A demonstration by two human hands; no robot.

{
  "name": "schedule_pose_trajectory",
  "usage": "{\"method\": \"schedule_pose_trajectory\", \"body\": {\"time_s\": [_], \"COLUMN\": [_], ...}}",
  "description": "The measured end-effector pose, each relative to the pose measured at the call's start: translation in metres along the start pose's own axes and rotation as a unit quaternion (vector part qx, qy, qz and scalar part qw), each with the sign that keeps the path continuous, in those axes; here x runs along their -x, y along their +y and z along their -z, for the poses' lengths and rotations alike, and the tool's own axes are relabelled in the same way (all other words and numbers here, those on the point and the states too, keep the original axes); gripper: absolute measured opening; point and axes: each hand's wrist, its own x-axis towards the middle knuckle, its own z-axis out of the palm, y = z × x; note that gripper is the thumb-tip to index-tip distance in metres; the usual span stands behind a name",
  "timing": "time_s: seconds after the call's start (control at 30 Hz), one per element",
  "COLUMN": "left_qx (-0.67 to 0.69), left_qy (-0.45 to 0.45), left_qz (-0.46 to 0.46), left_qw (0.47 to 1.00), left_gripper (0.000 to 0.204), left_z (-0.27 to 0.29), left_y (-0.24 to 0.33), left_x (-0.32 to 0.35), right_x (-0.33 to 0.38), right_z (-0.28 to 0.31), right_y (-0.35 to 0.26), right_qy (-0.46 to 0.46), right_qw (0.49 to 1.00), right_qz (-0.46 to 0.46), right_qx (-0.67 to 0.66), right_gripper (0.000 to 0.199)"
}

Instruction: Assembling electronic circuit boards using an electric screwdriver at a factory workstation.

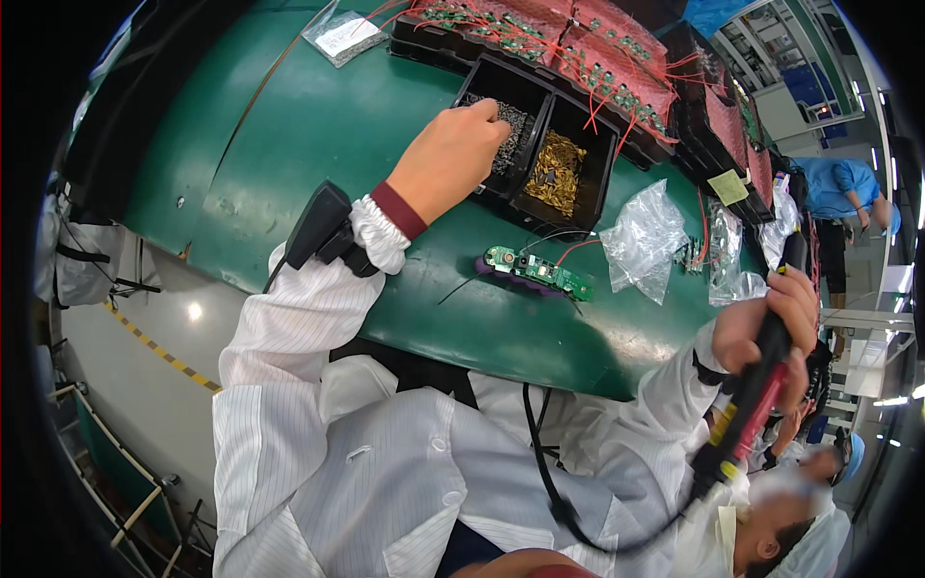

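I have one corded tool (742, 424), black with red and yellow, in my right grip (774, 323), fingers closed round its body; it tilts at the near right of the scene, just past the counter's edge, its one black cable looping low toward the left. My left grip (448, 159) is over the left one of two black bins, fingers curled and bunched at the small grey metal pieces (515, 135), which are too many to count; the fingertips are hidden from me, so I cannot tell how far open they are or whether they pinch anything. The right bin (599, 144) holds a heap of gold-coloured pieces (556, 173), likewise beyond counting. Near the two bins lies one green circuit board (540, 273) with thin wires, on the green counter (318, 125). To its right I see one crumpled clear bag (646, 241), and farther right at least one more. Beyond the bins spread pink-lined trays (621, 58) of small boards with red wires, and one yellow note (728, 187) marks the tray stack on the right. One labelled bag (345, 39) lies far left of the trays
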Motion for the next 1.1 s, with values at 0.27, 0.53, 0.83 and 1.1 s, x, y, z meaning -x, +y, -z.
{"method": "schedule_pose_trajectory", "body": {"time_s": [0.27, 0.53, 0.83, 1.1], "left_qx": [0.251, 0.308, 0.659, 0.671], "left_qy": [0.114, 0.048, -0.043, -0.045], "left_qz": [0.07, 0.084, 0.177, 0.172], "left_qw": [0.959, 0.947, 0.73, 0.719], "left_gripper": [0.011, 0.009, 0.014, 0.012], "left_z": [0.02, 0.02, 0.028, 0.032], "left_y": [0.019, 0.027, 0.034, 0.038], "left_x": [-0.004, -0.002, 0.002, 0.002], "right_x": [-0.031, -0.042, -0.043, -0.042], "right_z": [-0.05, -0.082, -0.084, -0.087], "right_y": [-0.025, -0.031, -0.031, -0.037], "right_qy": [0.146, 0.181, 0.229, 0.196], "right_qw": [0.782, 0.743, 0.71, 0.721], "right_qz": [-0.322, -0.395, -0.386, -0.391], "right_qx": [-0.513, -0.509, -0.542, -0.537], "right_gripper": [0.046, 0.023, 0.022, 0.024]}}
